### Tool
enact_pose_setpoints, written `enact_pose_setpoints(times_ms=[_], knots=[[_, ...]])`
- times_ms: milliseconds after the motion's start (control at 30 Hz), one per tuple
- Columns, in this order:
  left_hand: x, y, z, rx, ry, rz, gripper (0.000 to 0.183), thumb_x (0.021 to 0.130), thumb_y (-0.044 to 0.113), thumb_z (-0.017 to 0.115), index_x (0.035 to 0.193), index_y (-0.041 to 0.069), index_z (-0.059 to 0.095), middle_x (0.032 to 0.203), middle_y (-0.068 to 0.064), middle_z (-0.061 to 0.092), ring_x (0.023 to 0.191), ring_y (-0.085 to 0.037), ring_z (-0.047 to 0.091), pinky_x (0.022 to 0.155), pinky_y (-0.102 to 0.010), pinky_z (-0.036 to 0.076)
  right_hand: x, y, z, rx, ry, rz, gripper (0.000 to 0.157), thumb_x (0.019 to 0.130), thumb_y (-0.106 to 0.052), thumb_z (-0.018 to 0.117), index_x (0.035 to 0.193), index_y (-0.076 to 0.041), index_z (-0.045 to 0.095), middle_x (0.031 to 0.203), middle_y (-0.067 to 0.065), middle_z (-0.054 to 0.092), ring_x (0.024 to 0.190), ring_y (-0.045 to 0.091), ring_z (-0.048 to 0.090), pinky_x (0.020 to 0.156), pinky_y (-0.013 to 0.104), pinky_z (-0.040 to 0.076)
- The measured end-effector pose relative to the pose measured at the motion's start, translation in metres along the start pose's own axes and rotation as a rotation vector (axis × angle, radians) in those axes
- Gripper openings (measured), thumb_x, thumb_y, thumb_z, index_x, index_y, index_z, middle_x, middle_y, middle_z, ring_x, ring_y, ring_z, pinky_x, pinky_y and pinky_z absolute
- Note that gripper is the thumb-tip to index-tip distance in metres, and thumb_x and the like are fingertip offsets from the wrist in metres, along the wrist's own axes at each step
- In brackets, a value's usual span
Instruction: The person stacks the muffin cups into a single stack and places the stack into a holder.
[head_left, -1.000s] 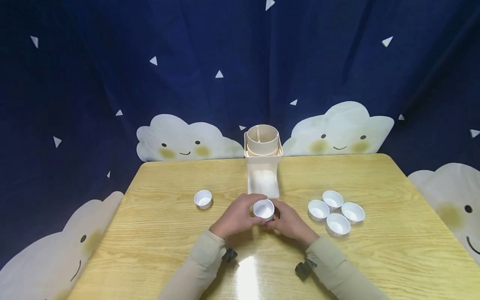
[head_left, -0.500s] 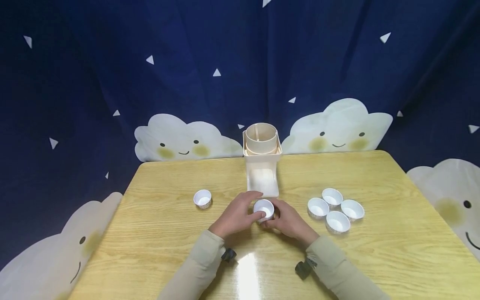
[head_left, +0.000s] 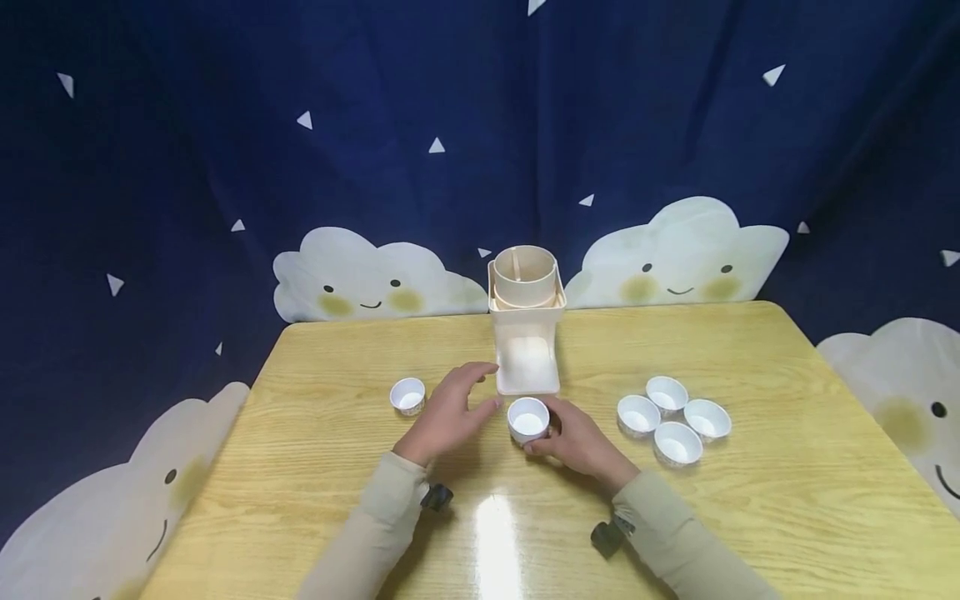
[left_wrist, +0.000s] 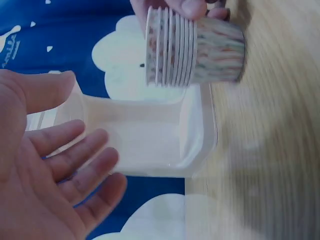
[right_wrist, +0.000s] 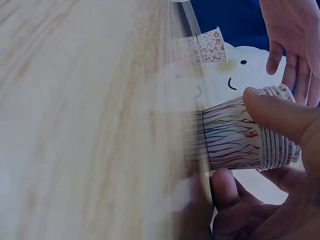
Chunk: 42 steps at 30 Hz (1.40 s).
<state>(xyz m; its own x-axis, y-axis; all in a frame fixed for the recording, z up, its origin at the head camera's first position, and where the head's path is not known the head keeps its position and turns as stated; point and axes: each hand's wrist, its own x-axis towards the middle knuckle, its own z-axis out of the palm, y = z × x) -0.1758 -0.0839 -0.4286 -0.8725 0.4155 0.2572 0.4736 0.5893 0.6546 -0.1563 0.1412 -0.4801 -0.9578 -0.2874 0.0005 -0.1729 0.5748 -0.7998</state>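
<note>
A nested stack of paper cups (head_left: 528,419) stands upright in the middle of the table, white inside. In the right wrist view, wavy coloured lines run down the lowest cup (right_wrist: 232,132), with several rims stacked above it. My right hand (head_left: 576,437) grips the stack from the right, thumb on the near side. To the left, apart from the stack, my left hand (head_left: 448,414) has its fingers spread and holds nothing; its palm (left_wrist: 35,190) shows in the left wrist view. Beyond the stack is a cream stand with a round holder on top (head_left: 525,287).
A single small paper cup (head_left: 408,395) stands left of my left hand. Several paper cups (head_left: 678,444) are grouped at the right. The wooden table (head_left: 322,467) ends at a dark blue cloud-patterned curtain (head_left: 375,167).
My left hand has let go of the cup stack and moved left, its fingers opening. My right hand keeps its hold, and the stack stays in nearly the same place.
</note>
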Motion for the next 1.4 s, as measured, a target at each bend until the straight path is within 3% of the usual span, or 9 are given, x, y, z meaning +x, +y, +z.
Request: enact_pose_setpoints(times_ms=[233,467,733,933,1200,1400], knots=[[-0.003,-0.015,-0.021,0.0,0.155,0.024,0.034,0.095,0.018,0.065,0.127,0.008,0.063,0.129,-0.011,0.065,0.112,-0.029,0.062,0.091,-0.049,0.053,0.002,0.0,0.002,0.01,0.004,0.013,0.067,0.074,-0.02,0.087,0.134,-0.013,0.058,0.122,0.006,0.067,0.117,0.026,0.06,0.105,0.05,0.042],[-0.015,-0.038,-0.048,0.042,0.227,-0.067,0.033,0.096,0.02,0.063,0.127,0.009,0.064,0.132,-0.011,0.063,0.118,-0.032,0.059,0.1,-0.051,0.047,0.001,0.001,0.001,0.012,0.004,0.016,0.067,0.073,-0.02,0.088,0.134,-0.014,0.058,0.121,0.006,0.067,0.117,0.026,0.059,0.105,0.05,0.042],[-0.031,-0.066,-0.071,0.08,0.078,-0.199,0.055,0.091,0.024,0.07,0.141,0.009,0.052,0.149,-0.014,0.049,0.14,-0.038,0.04,0.112,-0.059,0.035,0.0,0.0,0.001,0.001,-0.009,0.029,0.067,0.073,-0.019,0.088,0.133,-0.013,0.058,0.12,0.005,0.067,0.115,0.024,0.059,0.104,0.047,0.042],[-0.037,-0.082,-0.078,0.075,0.051,-0.249,0.06,0.09,0.023,0.072,0.143,0.004,0.049,0.149,-0.019,0.048,0.139,-0.042,0.041,0.112,-0.06,0.034,0.002,-0.001,-0.001,-0.01,-0.01,0.024,0.068,0.074,-0.02,0.087,0.135,-0.013,0.057,0.122,0.006,0.067,0.119,0.027,0.059,0.107,0.052,0.041],[-0.042,-0.097,-0.073,0.052,-0.031,-0.289,0.072,0.087,0.026,0.076,0.147,0.002,0.044,0.152,-0.022,0.044,0.142,-0.045,0.037,0.114,-0.061,0.033,0.003,-0.003,-0.002,-0.032,0.0,0.027,0.067,0.073,-0.019,0.088,0.133,-0.013,0.058,0.121,0.006,0.067,0.118,0.028,0.06,0.106,0.052,0.042],[-0.044,-0.1,-0.067,0.053,-0.048,-0.304,0.075,0.086,0.027,0.077,0.147,0.001,0.042,0.151,-0.023,0.045,0.141,-0.045,0.038,0.113,-0.06,0.034,0.002,-0.001,0.0,-0.009,-0.008,0.036,0.069,0.073,-0.021,0.088,0.135,-0.013,0.057,0.124,0.006,0.066,0.122,0.028,0.058,0.108,0.053,0.04]])
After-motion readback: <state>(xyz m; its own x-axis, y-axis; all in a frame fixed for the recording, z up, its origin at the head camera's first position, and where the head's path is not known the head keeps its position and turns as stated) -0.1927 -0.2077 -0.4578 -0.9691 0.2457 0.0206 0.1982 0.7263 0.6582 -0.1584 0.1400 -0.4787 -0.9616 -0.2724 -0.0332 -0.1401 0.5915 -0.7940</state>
